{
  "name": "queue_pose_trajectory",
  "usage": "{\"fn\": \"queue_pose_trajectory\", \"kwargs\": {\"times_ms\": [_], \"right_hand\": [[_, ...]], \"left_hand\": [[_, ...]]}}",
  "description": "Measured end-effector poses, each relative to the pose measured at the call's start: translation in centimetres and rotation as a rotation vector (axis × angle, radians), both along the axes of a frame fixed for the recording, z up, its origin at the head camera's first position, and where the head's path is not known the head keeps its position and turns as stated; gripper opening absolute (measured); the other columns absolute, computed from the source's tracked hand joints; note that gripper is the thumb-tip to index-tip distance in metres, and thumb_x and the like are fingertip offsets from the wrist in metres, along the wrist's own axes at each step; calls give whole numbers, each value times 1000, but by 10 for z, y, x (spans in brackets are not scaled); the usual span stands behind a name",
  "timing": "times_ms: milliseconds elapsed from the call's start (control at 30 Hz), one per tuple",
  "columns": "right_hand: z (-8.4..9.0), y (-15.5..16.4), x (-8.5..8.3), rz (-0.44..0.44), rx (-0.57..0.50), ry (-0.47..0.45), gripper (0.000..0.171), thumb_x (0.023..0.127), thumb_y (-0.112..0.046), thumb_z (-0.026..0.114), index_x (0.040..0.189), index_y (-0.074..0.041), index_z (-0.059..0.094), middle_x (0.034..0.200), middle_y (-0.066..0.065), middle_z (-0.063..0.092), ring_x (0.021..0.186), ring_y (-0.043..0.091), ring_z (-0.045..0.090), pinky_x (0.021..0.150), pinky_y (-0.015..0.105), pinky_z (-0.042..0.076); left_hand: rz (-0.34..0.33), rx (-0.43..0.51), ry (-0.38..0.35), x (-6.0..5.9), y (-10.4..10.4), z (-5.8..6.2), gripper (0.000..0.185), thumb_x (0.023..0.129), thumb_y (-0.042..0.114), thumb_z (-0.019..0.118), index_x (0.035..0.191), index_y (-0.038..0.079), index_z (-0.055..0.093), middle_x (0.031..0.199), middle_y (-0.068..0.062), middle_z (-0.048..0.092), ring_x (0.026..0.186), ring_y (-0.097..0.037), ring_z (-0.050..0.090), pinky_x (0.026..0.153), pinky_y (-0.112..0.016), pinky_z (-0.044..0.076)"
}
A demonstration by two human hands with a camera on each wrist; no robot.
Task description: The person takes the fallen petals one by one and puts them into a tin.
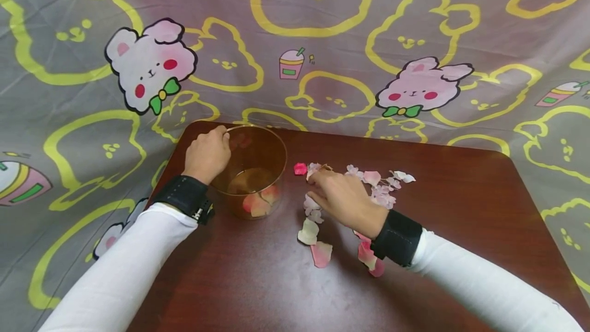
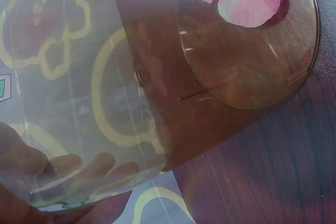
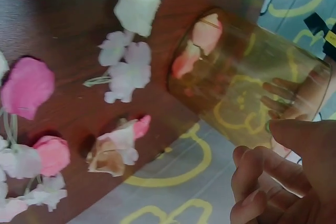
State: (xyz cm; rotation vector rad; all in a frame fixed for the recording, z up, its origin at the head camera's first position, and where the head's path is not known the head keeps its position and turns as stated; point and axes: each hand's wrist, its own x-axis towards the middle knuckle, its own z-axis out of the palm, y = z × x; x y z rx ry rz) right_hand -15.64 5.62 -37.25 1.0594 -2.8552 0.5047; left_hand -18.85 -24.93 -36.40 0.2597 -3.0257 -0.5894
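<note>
My left hand grips the rim of a see-through amber cylindrical container at the table's left side. Fingers show through its clear wall in the left wrist view. A few pink and peach petals lie at the container's bottom. Over the loose petals and blossoms to the right hovers my right hand, its fingers loosely bent. The right wrist view shows nothing plainly held between thumb and fingers. Near its fingertips lie a bright pink petal and a brownish-white petal cluster.
Pale lilac blossoms and a white petal lie behind the right hand. Nearer the front are a cream petal, a pink petal and pink-red petals. A patterned grey cloth hangs behind the brown table.
</note>
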Motion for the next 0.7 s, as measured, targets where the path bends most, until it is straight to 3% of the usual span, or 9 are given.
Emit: {"fn": "queue_pose_trajectory", "kwargs": {"times_ms": [167, 367, 533, 700], "right_hand": [[-8, 11, 2, -10, 46, 24, 21, 89, -29, 79, 100, -13, 70, 79, -1, 69, 58, 11, 57, 46, 23, 35], [-15, 25, 7, -24, 111, -40, 21, 88, -27, 80, 92, -11, 67, 65, -1, 60, 52, 10, 48, 45, 23, 32], [-25, 38, 12, -30, 139, -127, 23, 84, -24, 83, 99, -10, 72, 79, 1, 73, 54, 8, 49, 46, 22, 35], [-35, 51, 17, -43, 182, -182, 22, 82, -24, 85, 96, -11, 73, 77, -1, 71, 56, 9, 49, 49, 24, 39]], "left_hand": [[2, -4, -2, 0, 1, 1, 30, 108, 22, 39, 124, 5, 57, 115, -33, 66, 104, -57, 64, 81, -65, 49], [6, -10, -5, 1, 1, 2, 30, 108, 22, 38, 124, 4, 57, 115, -34, 66, 103, -56, 64, 82, -65, 49], [6, -8, -2, 1, 1, 2, 31, 108, 22, 38, 126, 4, 56, 116, -34, 66, 104, -57, 64, 82, -65, 49], [5, -6, 4, 0, 2, 1, 32, 108, 22, 38, 127, 4, 57, 117, -34, 66, 104, -57, 64, 82, -65, 49]]}}
